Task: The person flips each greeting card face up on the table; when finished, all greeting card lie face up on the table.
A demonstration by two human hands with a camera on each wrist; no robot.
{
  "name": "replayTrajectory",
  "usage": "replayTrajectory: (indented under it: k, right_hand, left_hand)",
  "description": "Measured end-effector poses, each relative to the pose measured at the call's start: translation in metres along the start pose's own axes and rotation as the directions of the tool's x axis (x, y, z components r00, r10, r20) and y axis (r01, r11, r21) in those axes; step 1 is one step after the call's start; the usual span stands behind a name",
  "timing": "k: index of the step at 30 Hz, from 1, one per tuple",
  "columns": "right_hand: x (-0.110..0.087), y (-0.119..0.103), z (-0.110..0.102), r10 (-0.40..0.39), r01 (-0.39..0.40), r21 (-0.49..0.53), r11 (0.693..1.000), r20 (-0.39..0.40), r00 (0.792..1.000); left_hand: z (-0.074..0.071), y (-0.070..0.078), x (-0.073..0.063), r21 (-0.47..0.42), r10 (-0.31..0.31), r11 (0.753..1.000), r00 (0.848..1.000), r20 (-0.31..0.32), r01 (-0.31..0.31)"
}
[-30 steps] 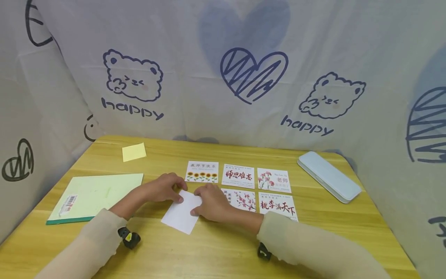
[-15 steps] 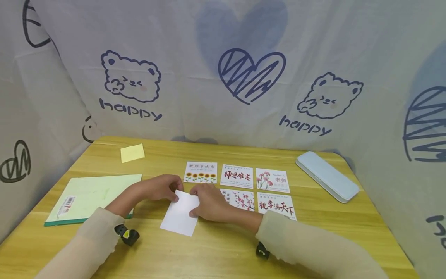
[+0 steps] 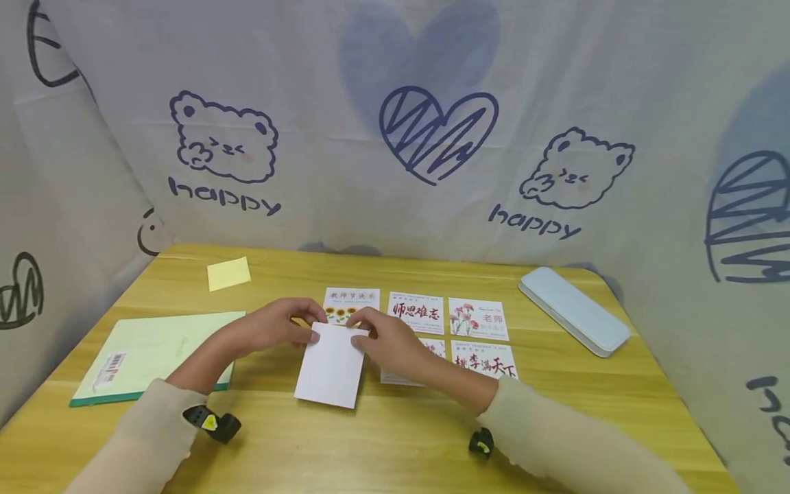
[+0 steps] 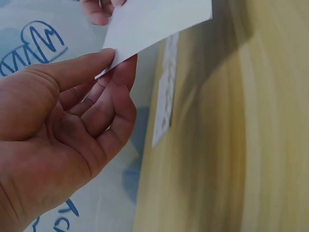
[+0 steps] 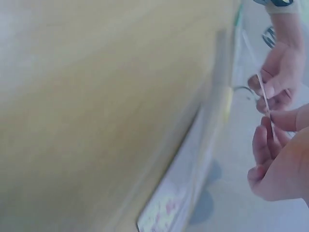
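Observation:
A white card point(image 3: 330, 370), its blank side toward me, is held up by both hands in the head view. My left hand point(image 3: 271, 326) pinches its upper left corner between thumb and fingers; the left wrist view shows the thumb point(image 4: 87, 67) on the card's face. At the upper right corner, my right hand point(image 3: 398, 346) pinches it likewise. Seen edge-on in the right wrist view, the card is a thin line between both hands. Just behind it lies a sunflower card point(image 3: 352, 296), partly covered. My right hand overlaps a pink blossom card point(image 3: 395, 377).
Two cards with red lettering point(image 3: 416, 312) point(image 3: 484, 355) and a carnation card point(image 3: 478, 319) lie to the right. A pale blue case point(image 3: 574, 312) sits at the right. On the left are a pale green pad point(image 3: 166, 343) and a yellow sticky note point(image 3: 228, 274). A printed curtain point(image 3: 333, 165) hangs behind the table.
Both hands have raised the white card and shifted it slightly away and right, tilting it up. It now overlaps the sunflower card's lower part. The view has turned slightly right.

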State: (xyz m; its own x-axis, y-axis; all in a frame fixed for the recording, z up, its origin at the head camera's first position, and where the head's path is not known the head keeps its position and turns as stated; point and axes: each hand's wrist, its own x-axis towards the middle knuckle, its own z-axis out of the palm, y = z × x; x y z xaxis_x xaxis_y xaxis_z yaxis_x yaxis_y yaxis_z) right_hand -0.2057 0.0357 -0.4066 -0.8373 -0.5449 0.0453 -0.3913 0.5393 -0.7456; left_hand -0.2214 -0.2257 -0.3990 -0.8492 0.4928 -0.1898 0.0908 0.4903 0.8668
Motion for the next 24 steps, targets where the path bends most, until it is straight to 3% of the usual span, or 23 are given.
replayTrajectory:
  k: [6, 10, 17, 24]
  right_hand:
    - [-0.021, 0.003, -0.031, -0.121, 0.119, 0.049, 0.992, 0.045, 0.992]
    - [-0.039, 0.012, -0.050, -0.137, 0.135, 0.041, 0.990, 0.032, 0.990]
    - [-0.064, 0.030, -0.082, -0.094, 0.095, 0.054, 0.994, -0.030, 0.995]
    - [-0.079, 0.042, -0.100, -0.072, 0.084, 0.132, 0.988, -0.093, 0.993]
  left_hand:
    - [0.011, 0.023, 0.004, -0.008, 0.094, 0.996, 0.996, -0.009, -0.094]
    - [0.021, 0.037, 0.012, -0.023, 0.154, 0.988, 0.988, -0.004, -0.154]
    - [0.036, 0.059, 0.026, -0.039, 0.187, 0.982, 0.982, 0.011, -0.186]
    - [0.051, 0.077, 0.038, -0.134, 0.245, 0.962, 0.969, 0.026, -0.240]
